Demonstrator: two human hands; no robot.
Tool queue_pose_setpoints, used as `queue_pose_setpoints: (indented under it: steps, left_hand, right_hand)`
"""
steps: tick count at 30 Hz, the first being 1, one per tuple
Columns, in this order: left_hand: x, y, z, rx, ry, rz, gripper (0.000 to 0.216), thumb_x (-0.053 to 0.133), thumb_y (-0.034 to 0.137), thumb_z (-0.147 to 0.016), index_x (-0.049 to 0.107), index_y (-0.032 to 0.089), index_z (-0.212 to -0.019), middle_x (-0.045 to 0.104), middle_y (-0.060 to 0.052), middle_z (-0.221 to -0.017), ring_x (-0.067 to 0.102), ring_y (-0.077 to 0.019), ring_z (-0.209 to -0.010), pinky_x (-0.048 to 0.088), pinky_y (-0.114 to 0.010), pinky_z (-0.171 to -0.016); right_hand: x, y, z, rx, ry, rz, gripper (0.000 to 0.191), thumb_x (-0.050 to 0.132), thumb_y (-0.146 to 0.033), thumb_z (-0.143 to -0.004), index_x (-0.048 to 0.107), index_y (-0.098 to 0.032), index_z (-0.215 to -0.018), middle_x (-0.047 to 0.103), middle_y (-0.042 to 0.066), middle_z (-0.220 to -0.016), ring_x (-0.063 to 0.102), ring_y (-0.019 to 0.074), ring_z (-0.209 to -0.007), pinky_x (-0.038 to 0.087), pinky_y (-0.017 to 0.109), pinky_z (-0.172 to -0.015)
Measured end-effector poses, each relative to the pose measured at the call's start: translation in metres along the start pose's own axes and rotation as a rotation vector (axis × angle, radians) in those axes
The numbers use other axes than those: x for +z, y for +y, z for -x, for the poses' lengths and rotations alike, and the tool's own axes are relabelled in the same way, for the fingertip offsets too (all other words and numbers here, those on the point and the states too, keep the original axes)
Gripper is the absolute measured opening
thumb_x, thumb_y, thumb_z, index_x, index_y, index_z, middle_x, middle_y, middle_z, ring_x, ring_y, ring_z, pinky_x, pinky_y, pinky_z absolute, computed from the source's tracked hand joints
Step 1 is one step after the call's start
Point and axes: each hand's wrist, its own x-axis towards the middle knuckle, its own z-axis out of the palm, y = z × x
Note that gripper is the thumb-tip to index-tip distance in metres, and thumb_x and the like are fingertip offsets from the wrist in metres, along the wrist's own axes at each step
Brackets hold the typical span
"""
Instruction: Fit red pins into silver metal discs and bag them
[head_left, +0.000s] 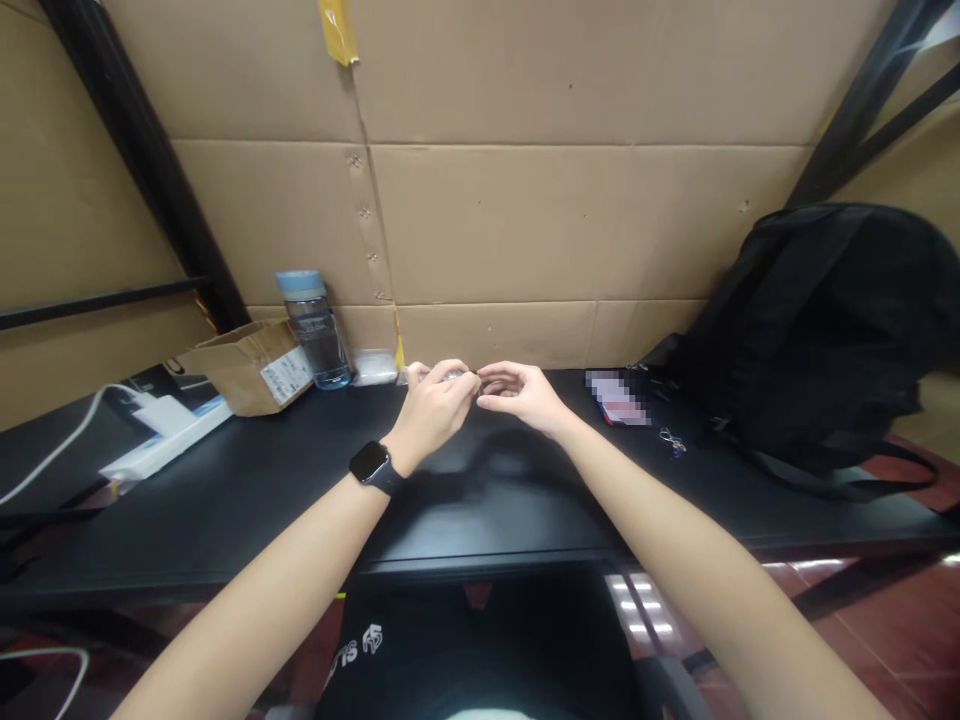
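My left hand [437, 405], with a black smartwatch [373, 466] on its wrist, reaches to the back of the black table [247, 490] and pinches a small clear item [452, 376] that I cannot make out. My right hand [520, 393] meets it from the right, thumb and forefinger pinched at the same spot, the other fingers curled. Both hands hover just above the tabletop, close to the cardboard wall [525, 220].
A blue-capped water bottle [315, 330], a small cardboard box [251, 367] and a white power strip with its cable [161, 435] stand at the left. A black backpack [825, 330], a key ring [671, 440] and a blurred card sit at the right.
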Motion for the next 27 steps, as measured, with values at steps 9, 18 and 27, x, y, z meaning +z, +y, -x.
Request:
queue_pose_setpoints:
  steps: [9, 18, 27]
  left_hand:
    - [0.0050, -0.0012, -0.0020, -0.230, 0.119, 0.185, 0.005, 0.070, 0.026, -0.094, 0.065, 0.024, -0.093, 0.079, -0.003, -0.108, 0.067, -0.0252, -0.117, 0.031, -0.044, -0.095]
    - [0.0042, -0.0003, -0.0023, -0.425, 0.127, 0.568, 0.025, 0.080, 0.029, -0.084, 0.059, 0.025, -0.096, 0.080, 0.000, -0.098, 0.076, -0.0237, -0.095, 0.044, -0.040, -0.091]
    - [0.0004, 0.0037, -0.0054, -0.235, 0.102, 0.337, 0.007, 0.068, 0.020, -0.092, 0.063, 0.024, -0.092, 0.077, -0.002, -0.103, 0.069, -0.0223, -0.106, 0.039, -0.040, -0.093]
  right_hand:
    - [-0.0026, 0.0021, -0.0010, 0.015, 0.015, -0.043, 0.051, 0.094, -0.029, -0.062, 0.075, -0.019, -0.108, 0.078, 0.008, -0.107, 0.073, 0.0195, -0.087, 0.060, 0.038, -0.090]
    - [-0.0033, 0.0012, 0.0006, 0.023, -0.010, -0.101, 0.051, 0.094, -0.029, -0.064, 0.076, -0.022, -0.110, 0.078, 0.007, -0.111, 0.074, 0.0204, -0.093, 0.057, 0.041, -0.098]
    - [-0.0034, -0.0003, 0.0012, 0.019, -0.010, -0.151, 0.049, 0.093, -0.026, -0.065, 0.076, -0.024, -0.110, 0.078, 0.005, -0.112, 0.073, 0.0207, -0.098, 0.055, 0.042, -0.102]
